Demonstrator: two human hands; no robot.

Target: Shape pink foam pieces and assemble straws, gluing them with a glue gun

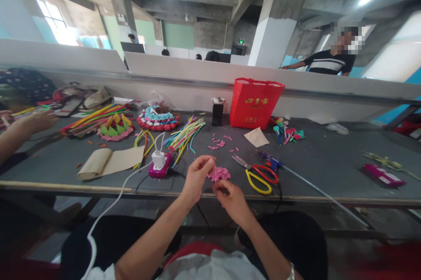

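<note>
The bumpy pink cluster of small curled pieces (221, 175) is between our two hands, at the near edge of the table. We sit before a wide, dark grey tabletop (315, 153). Toward its back stands an upright, bright red bag with gold lettering (255, 104). To our left lies a loose bundle of long, thin, many-coloured strips (95, 121); nearer us is a partly unrolled length of light brown paper (123, 161).

Our left hand (198, 175) has its fingertips drawn together at the cluster's upper left edge. Our right hand (232, 199) has its fingers curled, thumb and forefinger bent toward each other at the lower edge. We cannot tell whether either hand pinches it.

Just right of the cluster lie metal-bladed scissors with one red and one yellow handle loop (265, 174). Beside them is a blue glue gun (273, 163), a long pale rod (315, 188) slanting away behind it. Left of our hands, a purple plastic socket block (160, 166) holds a white charger plug (158, 159). Smallest are the scattered pink scraps (219, 143) beyond the cluster.
</note>
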